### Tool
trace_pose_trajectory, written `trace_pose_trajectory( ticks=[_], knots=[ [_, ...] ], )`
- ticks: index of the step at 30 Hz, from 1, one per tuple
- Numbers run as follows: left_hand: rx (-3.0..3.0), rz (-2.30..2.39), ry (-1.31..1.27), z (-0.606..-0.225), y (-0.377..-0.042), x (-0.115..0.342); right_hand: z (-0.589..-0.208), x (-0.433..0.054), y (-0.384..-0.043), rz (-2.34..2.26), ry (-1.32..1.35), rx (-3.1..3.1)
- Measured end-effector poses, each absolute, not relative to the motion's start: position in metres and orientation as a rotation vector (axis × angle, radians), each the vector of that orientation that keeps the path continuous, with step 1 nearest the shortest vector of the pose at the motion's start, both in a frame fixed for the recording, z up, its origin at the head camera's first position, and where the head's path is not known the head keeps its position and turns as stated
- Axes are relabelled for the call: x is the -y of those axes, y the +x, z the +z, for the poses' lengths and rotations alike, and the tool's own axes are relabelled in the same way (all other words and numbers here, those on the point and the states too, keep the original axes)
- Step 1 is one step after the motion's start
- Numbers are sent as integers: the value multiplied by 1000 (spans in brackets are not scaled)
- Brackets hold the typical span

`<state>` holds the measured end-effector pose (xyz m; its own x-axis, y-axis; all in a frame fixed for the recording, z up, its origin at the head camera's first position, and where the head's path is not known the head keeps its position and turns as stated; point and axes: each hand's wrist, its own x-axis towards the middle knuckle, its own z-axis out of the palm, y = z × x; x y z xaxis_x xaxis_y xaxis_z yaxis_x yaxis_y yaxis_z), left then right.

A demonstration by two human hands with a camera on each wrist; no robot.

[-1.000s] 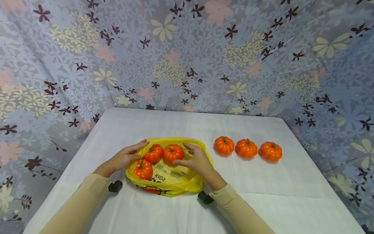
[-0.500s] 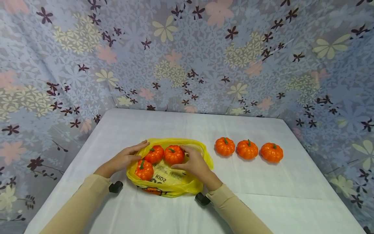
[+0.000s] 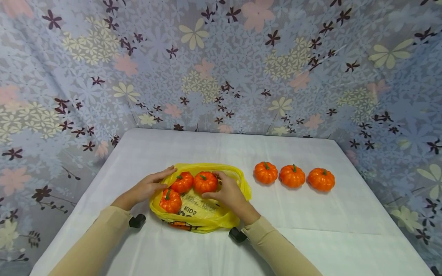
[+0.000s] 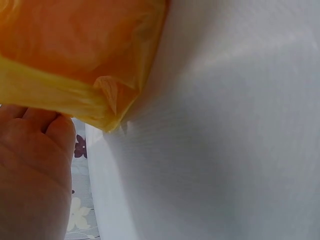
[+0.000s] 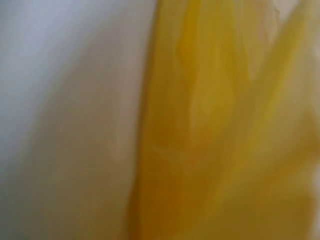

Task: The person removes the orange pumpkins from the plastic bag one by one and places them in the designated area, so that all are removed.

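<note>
In the head view, a yellow plastic bag (image 3: 221,221) lies with its mouth spread wide. Inside it are three small orange pumpkins with green stems: one at front left (image 3: 170,201), a pumpkin behind it (image 3: 182,182), and a pumpkin nearer the middle (image 3: 205,182). My right hand (image 3: 230,191) reaches into the bag and grips that middle pumpkin from its right side, thumb in front and fingers behind. My left hand (image 3: 146,186) rests against the left rim, fingers extended; in the left wrist view, the bag (image 4: 55,92) hides its fingertips. Blurred yellow plastic (image 5: 200,125) fills much of the right wrist view.
To the right of the bag stand three more pumpkins in a row: left (image 3: 266,173), middle (image 3: 292,176) and right (image 3: 321,179). A white cloth (image 3: 193,147) covers the table. Behind and beside it hangs a floral curtain (image 3: 238,61).
My right hand has moved left, from just beside the middle pumpkin to a grip on it. The left hand and the pumpkins stay nearly where they were.
</note>
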<state>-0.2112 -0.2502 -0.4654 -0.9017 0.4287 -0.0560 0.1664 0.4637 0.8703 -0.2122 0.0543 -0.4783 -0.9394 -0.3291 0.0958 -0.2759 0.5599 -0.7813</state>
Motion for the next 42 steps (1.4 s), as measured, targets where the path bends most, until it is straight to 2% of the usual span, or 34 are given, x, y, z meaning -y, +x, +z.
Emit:
trace_pose_trajectory(
  ticks=[29, 42],
  knots=[
    [-2442, 1426, 545, -464, -208, 251, -460, -58, -207, -1491, -649, -2647],
    [-2458, 1397, 517, -464, -210, 252, -446, -79, -202, -1547, -501, -2673]
  ],
)
